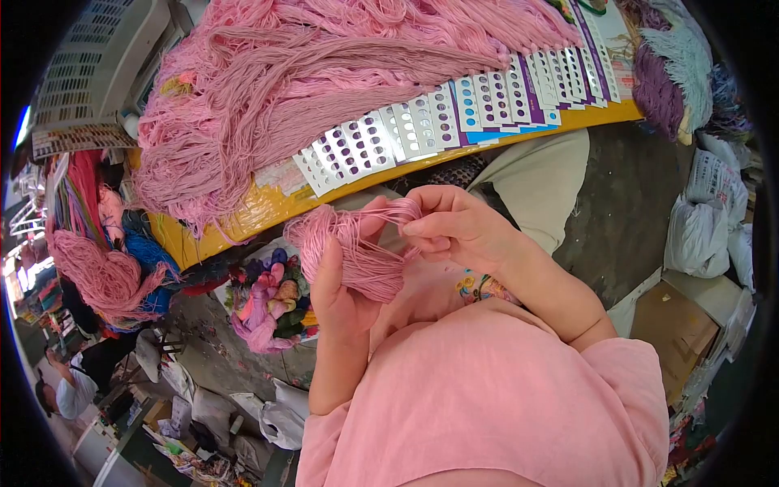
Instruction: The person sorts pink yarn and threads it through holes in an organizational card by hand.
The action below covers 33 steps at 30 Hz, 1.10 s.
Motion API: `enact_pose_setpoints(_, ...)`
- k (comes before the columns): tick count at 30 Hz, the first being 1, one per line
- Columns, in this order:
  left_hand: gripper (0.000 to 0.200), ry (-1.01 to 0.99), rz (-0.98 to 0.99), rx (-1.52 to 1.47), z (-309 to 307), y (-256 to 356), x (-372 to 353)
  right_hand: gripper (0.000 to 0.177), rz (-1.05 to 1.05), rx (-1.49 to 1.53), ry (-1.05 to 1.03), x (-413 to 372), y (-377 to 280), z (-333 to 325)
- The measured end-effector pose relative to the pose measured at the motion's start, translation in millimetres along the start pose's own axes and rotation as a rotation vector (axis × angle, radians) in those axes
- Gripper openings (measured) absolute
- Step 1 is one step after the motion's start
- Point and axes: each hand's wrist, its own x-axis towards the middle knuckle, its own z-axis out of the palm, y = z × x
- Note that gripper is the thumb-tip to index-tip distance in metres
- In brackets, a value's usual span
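Note:
A bundle of pink thread point(361, 258) hangs in loops between my hands, near the front edge of the yellow table. My left hand point(341, 288) is wrapped round the bundle, with the thumb upright in front of it and the strands spread over the fingers. At the bundle's upper right, my right hand point(454, 227) pinches some of its strands between thumb and curled fingers. Long pink skeins point(268, 97) lie on the table just beyond, beside a fanned row of white cards with round holes point(389, 138).
Purple and pale blue skeins point(673, 73) hang at the table's right end. More pink yarn point(101, 280) hangs at the left. Below are small coloured skeins point(272, 300), white bags point(698, 235) and a cardboard box point(673, 333). Another person point(73, 390) is at the far lower left.

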Motion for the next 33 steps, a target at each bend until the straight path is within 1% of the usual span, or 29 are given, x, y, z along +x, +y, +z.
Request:
enact_pose_setpoints(2, 0.043, 0.025, 0.000, -0.012, 2, -1, 1, 0.017, 0.005, -0.044, 0.021, -2, -2, 5)
enact_pose_setpoints(4, 0.044, -0.032, -0.018, 0.023, 0, -2, 2, 0.018, -0.023, -0.195, 0.090, -1, -5, 22)
enact_pose_setpoints(5, 0.044, -0.032, -0.019, 0.024, -1, -2, 2, 0.018, -0.024, -0.194, 0.090, 0, -4, 23)
enact_pose_setpoints(7, 0.046, -0.033, -0.041, 0.087, -1, -3, 2, 0.015, -0.006, -0.482, 0.139, 2, 0, 22)
enact_pose_setpoints(10, 0.047, -0.056, -0.033, 0.125, 1, -4, 3, 0.011, -0.065, -0.558, 0.112, 8, 10, 15)
enact_pose_setpoints(13, 0.047, -0.051, -0.034, 0.095, -1, -3, 4, 0.007, -0.030, -0.506, 0.134, 4, 3, 20)
enact_pose_setpoints(17, 0.045, -0.037, -0.036, 0.048, 2, -3, 4, 0.009, -0.003, -0.415, 0.137, 1, -1, 20)
enact_pose_setpoints(19, 0.038, -0.020, 0.001, 0.116, 0, -4, 4, 0.009, -0.020, -0.259, 0.122, 1, 0, 19)
enact_pose_setpoints(23, 0.033, 0.032, -0.007, 0.213, -2, -4, 5, 0.009, -0.001, -0.201, 0.182, 2, -1, 22)
enact_pose_setpoints(25, 0.031, 0.069, -0.049, 0.085, -2, -4, 6, 0.009, -0.002, -0.178, 0.135, 1, -3, 20)
enact_pose_setpoints(26, 0.031, 0.068, -0.051, 0.086, -1, -4, 6, 0.009, -0.004, -0.177, 0.136, 0, -3, 16)
enact_pose_setpoints(28, 0.033, 0.165, -0.115, 0.018, 2, -2, 6, 0.008, 0.046, -0.151, 0.048, 1, -1, 5)
enact_pose_setpoints(31, 0.039, 0.113, -0.123, 0.000, -1, 0, 5, 0.004, 0.053, -0.134, -0.001, 2, 1, 4)
enact_pose_setpoints(33, 0.042, 0.092, -0.131, -0.006, -4, 2, 5, 0.005, 0.044, -0.144, -0.043, 2, 2, 2)
